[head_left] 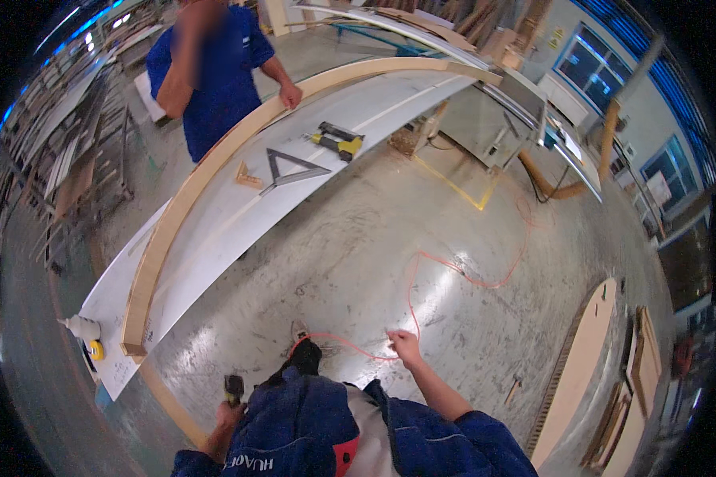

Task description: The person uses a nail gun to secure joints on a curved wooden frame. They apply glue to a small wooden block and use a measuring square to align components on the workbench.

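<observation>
the left hand [229, 413], at the bottom of the frame left of centre, is closed round the lower part of a dark tool [233, 387] that points up the frame. the tool looks compact, hard and probably fairly heavy for its size; its grip seems the place to hold, with fingers clear of the far end. the right hand [406, 347], low and right of centre, has its fingers curled near together; i cannot tell whether it pinches the orange hose [350, 343] or the hose only passes behind it. the hose should be light and bendy, apt to snag, so best taken along a slack stretch. at upper left, a curved beam [153, 266] lies on the white worktop [207, 254]; it looks stiff but long, likely steadier held at two spread points. a co-worker's hand [291, 96] rests on it.
</observation>
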Available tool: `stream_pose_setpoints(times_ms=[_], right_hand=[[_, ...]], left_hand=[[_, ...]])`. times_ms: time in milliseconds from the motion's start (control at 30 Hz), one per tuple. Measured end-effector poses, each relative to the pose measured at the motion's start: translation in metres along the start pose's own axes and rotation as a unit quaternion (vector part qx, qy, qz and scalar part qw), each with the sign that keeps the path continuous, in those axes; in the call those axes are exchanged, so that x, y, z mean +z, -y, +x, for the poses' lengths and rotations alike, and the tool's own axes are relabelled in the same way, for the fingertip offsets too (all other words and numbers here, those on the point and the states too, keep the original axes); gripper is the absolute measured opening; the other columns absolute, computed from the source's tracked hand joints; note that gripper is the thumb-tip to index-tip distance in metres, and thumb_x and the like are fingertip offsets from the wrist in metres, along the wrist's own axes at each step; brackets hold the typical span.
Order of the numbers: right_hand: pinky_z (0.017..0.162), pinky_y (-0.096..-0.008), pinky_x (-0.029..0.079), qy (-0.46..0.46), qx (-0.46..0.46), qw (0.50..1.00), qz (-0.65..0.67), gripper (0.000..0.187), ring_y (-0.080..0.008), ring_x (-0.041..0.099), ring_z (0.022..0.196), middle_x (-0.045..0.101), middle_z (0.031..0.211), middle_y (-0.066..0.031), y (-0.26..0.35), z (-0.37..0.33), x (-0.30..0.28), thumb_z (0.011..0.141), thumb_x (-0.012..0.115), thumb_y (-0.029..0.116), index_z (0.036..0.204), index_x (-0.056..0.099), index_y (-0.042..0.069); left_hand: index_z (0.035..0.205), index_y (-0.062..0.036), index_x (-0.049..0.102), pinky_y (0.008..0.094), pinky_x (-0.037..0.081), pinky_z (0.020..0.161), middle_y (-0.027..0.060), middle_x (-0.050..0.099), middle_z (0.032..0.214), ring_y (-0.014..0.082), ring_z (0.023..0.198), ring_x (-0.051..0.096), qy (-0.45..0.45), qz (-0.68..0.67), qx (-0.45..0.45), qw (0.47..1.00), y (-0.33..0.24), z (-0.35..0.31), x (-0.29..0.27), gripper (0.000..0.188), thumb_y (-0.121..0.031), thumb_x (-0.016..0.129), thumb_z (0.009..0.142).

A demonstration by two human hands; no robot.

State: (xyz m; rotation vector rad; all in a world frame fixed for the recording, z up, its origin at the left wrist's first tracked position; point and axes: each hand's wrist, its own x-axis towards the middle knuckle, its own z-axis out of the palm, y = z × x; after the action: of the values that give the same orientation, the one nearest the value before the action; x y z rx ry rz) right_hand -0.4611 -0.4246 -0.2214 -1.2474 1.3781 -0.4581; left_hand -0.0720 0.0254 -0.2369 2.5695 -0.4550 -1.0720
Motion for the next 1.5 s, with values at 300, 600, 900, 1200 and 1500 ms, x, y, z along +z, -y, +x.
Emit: stream_pose_setpoints(times_ms=[300, 600, 900, 1200, 1500], right_hand=[[0.064, -0.0251, 0.051, 0.119, -0.041, 0.991, -0.052, 0.025, -0.0132, 0.064, 0.070, 0.069, 0.089, -0.0061, 0.156, 0.124, 0.069, 0.093, 0.061, 0.018, 0.109, 0.069, 0.001], [0.066, -0.0322, 0.051, 0.203, -0.227, 0.940, -0.152, 0.028, -0.0160, 0.065, 0.070, 0.070, 0.079, -0.0118, 0.274, 0.268, 0.125, 0.090, 0.062, 0.023, 0.107, 0.070, 0.001], [0.072, -0.0328, 0.053, 0.355, -0.345, 0.858, -0.138, 0.032, -0.0217, 0.068, 0.075, 0.071, 0.088, -0.0138, 0.434, 0.316, 0.249, 0.085, 0.068, 0.021, 0.111, 0.068, 0.002], [0.094, -0.0431, 0.048, 0.340, -0.482, 0.749, -0.301, 0.058, -0.0349, 0.060, 0.112, 0.064, 0.117, -0.0189, 0.455, 0.319, 0.368, 0.076, 0.076, 0.031, 0.123, 0.057, 0.003], [0.096, -0.0434, 0.045, 0.287, -0.499, 0.778, -0.252, 0.050, -0.0360, 0.058, 0.110, 0.061, 0.118, -0.0179, 0.436, 0.259, 0.342, 0.082, 0.071, 0.027, 0.121, 0.055, 0.001]], left_hand=[[0.140, -0.0001, 0.040, 0.0477, 0.050, 0.086, 0.0288, 0.063, 0.107, 0.0435, 0.100, 0.063, 0.068, 0.011, 0.286, 0.956, -0.324, 0.023, -0.154, 0.071, -0.029, 0.067, 0.082], [0.151, -0.0046, 0.024, 0.0471, 0.055, 0.068, 0.0223, 0.066, 0.103, 0.0385, 0.080, 0.067, -0.127, 0.231, 0.306, 0.915, -0.461, 0.094, -0.198, 0.086, -0.021, 0.069, 0.080], [0.154, -0.0106, 0.016, 0.0460, 0.055, 0.065, 0.0175, 0.065, 0.112, 0.0350, 0.079, 0.068, -0.183, 0.250, 0.179, 0.934, -0.452, 0.171, -0.171, 0.088, -0.023, 0.066, 0.082], [0.149, -0.0136, 0.029, 0.0453, 0.054, 0.074, 0.0144, 0.064, 0.103, 0.0344, 0.089, 0.065, -0.274, 0.200, 0.108, 0.934, -0.467, 0.173, -0.151, 0.074, -0.028, 0.066, 0.087], [0.116, -0.0080, 0.051, 0.0439, 0.050, 0.084, 0.0139, 0.053, 0.108, 0.0325, 0.106, 0.056, -0.313, 0.097, 0.123, 0.937, -0.386, 0.113, -0.169, 0.053, -0.024, 0.078, 0.073]])
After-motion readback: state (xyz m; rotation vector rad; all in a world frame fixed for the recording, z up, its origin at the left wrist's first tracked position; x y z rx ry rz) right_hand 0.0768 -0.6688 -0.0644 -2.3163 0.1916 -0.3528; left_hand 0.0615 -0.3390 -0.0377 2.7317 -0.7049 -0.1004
